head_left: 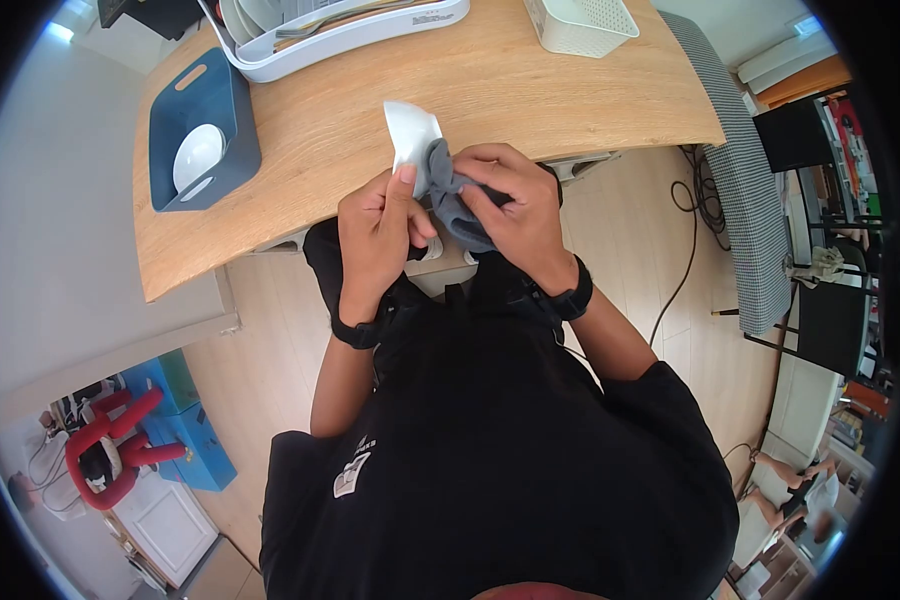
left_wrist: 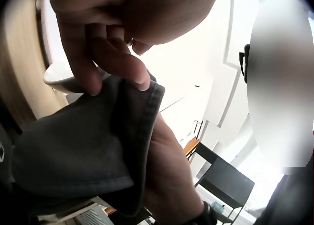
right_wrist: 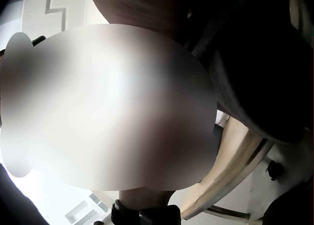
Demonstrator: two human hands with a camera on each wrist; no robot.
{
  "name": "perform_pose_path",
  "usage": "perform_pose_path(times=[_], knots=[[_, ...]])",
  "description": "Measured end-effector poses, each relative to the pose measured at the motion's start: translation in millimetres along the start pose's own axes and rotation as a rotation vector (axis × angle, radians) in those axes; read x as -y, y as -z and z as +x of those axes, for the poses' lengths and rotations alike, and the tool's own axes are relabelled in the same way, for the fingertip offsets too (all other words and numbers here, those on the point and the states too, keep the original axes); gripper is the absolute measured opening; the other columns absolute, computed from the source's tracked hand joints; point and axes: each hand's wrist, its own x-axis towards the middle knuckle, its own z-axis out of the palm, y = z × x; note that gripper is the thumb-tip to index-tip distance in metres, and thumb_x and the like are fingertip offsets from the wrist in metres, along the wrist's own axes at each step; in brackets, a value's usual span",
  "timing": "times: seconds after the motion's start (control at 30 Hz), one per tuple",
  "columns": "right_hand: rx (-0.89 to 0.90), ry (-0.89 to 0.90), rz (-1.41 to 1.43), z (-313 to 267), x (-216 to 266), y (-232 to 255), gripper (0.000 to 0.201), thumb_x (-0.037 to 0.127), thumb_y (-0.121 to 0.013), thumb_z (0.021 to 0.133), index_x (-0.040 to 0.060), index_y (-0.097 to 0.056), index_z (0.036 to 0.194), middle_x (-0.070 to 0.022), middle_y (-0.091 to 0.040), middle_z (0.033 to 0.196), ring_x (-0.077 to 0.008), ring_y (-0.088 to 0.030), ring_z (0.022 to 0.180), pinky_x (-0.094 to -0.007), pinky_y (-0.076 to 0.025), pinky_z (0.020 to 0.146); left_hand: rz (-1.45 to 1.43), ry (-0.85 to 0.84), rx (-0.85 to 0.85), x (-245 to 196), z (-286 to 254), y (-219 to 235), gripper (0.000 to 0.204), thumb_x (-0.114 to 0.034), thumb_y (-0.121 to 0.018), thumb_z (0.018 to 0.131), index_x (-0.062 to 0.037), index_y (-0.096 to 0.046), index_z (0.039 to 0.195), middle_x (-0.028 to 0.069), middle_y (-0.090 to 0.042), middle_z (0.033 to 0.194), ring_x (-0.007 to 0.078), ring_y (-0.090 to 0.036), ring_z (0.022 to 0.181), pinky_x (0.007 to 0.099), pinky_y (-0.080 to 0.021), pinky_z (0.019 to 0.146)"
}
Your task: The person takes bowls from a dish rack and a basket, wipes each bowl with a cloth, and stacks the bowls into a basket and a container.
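A white dish [head_left: 410,128] is held up over the table's near edge, tilted, its lower part covered by a grey cloth [head_left: 460,215]. My left hand [head_left: 375,225] grips the dish from the left, thumb on its face. From the other side my right hand [head_left: 523,205] holds the bunched cloth against it, thumb and fingers bent round the fabric. In the left wrist view the cloth [left_wrist: 83,141] hangs in a broad fold under the left fingers [left_wrist: 115,63], with the dish's rim [left_wrist: 61,78] behind. A blurred patch hides much of the right wrist view, where the dark cloth [right_wrist: 260,63] fills the right side.
On the wooden table [head_left: 340,130] a blue bin [head_left: 235,150] with a white bowl [head_left: 200,155] stands at the left. A white dish rack [head_left: 370,35] is at the back, a white perforated basket [head_left: 585,30] at back right. A cable [head_left: 680,270] runs along the floor.
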Motion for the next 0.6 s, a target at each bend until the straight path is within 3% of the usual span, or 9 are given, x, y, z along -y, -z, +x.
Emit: perform_pose_path(times=[0.07, 0.17, 0.37, 0.43, 0.47, 0.6], knots=[[0.020, 0.011, -0.024, -2.4, 3.4, 2.2, 0.028, -0.007, -0.070, 0.080, 0.0019, -0.076, 0.106, -0.0109, -0.072, 0.105, -0.0220, -0.071, 0.087, -0.0297, -0.055, 0.076, 0.243, -0.061, 0.008, -9.3, -2.1, 3.1, 0.042, -0.030, -0.054, 0.107, 0.0013, -0.068, 0.081, 0.0061, -0.063, 0.056, 0.0114, -0.055, 0.046, 0.0249, -0.044, 0.047], [0.050, 0.043, -0.075, 0.5, 2.7, 5.1, 0.033, -0.010, -0.069, 0.077, 0.0011, -0.076, 0.107, -0.0114, -0.071, 0.113, -0.0214, -0.072, 0.088, -0.0303, -0.056, 0.078, 0.470, -0.159, 0.086, -8.4, -0.1, 11.4, 0.040, -0.029, -0.060, 0.103, 0.0011, -0.069, 0.079, 0.0065, -0.060, 0.051, 0.0126, -0.058, 0.044, 0.0265, -0.043, 0.047], [0.129, 0.028, -0.083, 5.2, -4.5, 16.1, 0.033, -0.011, -0.067, 0.078, -0.0002, -0.075, 0.109, -0.0134, -0.073, 0.112, -0.0241, -0.072, 0.094, -0.0315, -0.056, 0.081, 0.477, -0.127, 0.209, -22.3, -9.5, 23.2, 0.037, -0.024, -0.064, 0.100, -0.0001, -0.068, 0.072, 0.0056, -0.057, 0.050, 0.0140, -0.055, 0.043, 0.0283, -0.040, 0.045], [0.107, -0.014, -0.007, 5.4, -5.6, 18.4, 0.032, -0.012, -0.067, 0.080, -0.0010, -0.074, 0.109, -0.0140, -0.073, 0.112, -0.0249, -0.072, 0.097, -0.0315, -0.056, 0.084, 0.460, -0.128, 0.233, -20.6, -11.9, 32.0, 0.038, -0.024, -0.065, 0.100, -0.0005, -0.068, 0.070, 0.0032, -0.054, 0.048, 0.0104, -0.050, 0.042, 0.0271, -0.038, 0.045], [0.049, 0.026, 0.004, 6.1, -7.2, 16.1, 0.028, -0.008, -0.068, 0.083, 0.0023, -0.074, 0.108, -0.0106, -0.074, 0.105, -0.0201, -0.072, 0.084, -0.0281, -0.056, 0.072, 0.393, -0.098, 0.283, -19.9, -13.5, 39.1, 0.039, -0.024, -0.064, 0.100, -0.0009, -0.068, 0.069, 0.0017, -0.052, 0.047, 0.0083, -0.048, 0.042, 0.0267, -0.037, 0.045], [0.042, -0.088, 0.091, 5.2, -11.2, 19.8, 0.029, -0.009, -0.067, 0.084, -0.0009, -0.073, 0.111, -0.0119, -0.074, 0.106, -0.0183, -0.071, 0.091, -0.0266, -0.054, 0.079, 0.108, -0.043, 0.356, -12.2, -15.6, 52.6, 0.042, -0.024, -0.063, 0.102, -0.0017, -0.066, 0.067, -0.0014, -0.049, 0.047, 0.0044, -0.043, 0.044, 0.0255, -0.036, 0.045]])
